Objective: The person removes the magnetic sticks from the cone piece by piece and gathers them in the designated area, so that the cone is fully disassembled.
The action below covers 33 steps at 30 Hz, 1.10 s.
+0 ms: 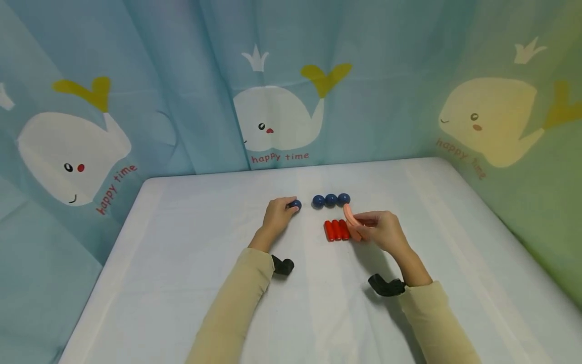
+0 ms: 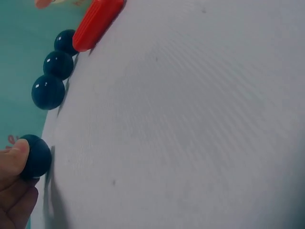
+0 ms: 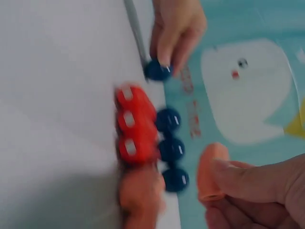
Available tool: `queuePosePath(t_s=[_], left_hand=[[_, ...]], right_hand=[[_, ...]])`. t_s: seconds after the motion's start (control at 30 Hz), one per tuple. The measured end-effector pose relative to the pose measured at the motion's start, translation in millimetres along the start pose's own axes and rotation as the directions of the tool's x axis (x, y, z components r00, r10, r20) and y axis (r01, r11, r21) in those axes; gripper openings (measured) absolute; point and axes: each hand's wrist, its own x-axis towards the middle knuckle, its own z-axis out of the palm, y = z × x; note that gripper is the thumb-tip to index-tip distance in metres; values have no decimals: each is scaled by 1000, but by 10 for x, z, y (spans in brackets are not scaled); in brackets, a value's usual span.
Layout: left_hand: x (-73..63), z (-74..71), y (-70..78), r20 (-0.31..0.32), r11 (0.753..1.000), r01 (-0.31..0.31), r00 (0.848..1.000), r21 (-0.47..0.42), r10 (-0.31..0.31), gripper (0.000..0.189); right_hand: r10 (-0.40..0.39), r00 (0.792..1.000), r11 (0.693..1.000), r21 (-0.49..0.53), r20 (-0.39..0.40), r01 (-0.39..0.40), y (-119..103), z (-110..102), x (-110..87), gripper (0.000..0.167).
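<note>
My left hand (image 1: 277, 215) pinches a dark blue ball (image 2: 38, 156) between thumb and fingers, left of a row of three blue balls (image 1: 331, 200). The thumb covers part of it. My right hand (image 1: 381, 230) holds a curved salmon-orange piece (image 3: 209, 174), its upper tip beside the rightmost ball in the head view. Three short ribbed red cylinders (image 1: 336, 230) lie side by side, nearer to me than the balls. Against their right side sits another orange piece (image 3: 140, 193), blurred in the right wrist view and partly hidden by the right hand in the head view.
A white cloth (image 1: 182, 283) covers the table. Behind it hangs a blue-green curtain (image 1: 191, 101) printed with whales. Black wrist-worn devices jut out at the left wrist (image 1: 283, 266) and the right wrist (image 1: 386, 286).
</note>
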Motion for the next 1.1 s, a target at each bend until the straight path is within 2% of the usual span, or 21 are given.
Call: queuePosePath(t_s=[0.23,0.5,0.63,0.93,1.1], left_hand=[[58,96,60,-41,998,32,999,-55,-34,34],[69,117,97,-58,998,44,997,-53,-47,33],[63,113,104,-61,997,48,997,-55,-51,32],[100,133,140,-28,999,7,1000,46,-6,32],[116,138,177,-3,997,3,1000,76,-3,32]], right_hand=[[64,996,996,-70,55,-60,241,-266,-11,26],[174,980,978,-133,95,-161,415,-322,-23,27],[167,981,980,-130,102,-153,429,-302,-14,27],[143,980,982,-140,136,-124,399,-254,25,26],[139,975,984,-133,172,-116,405,-233,36,25]])
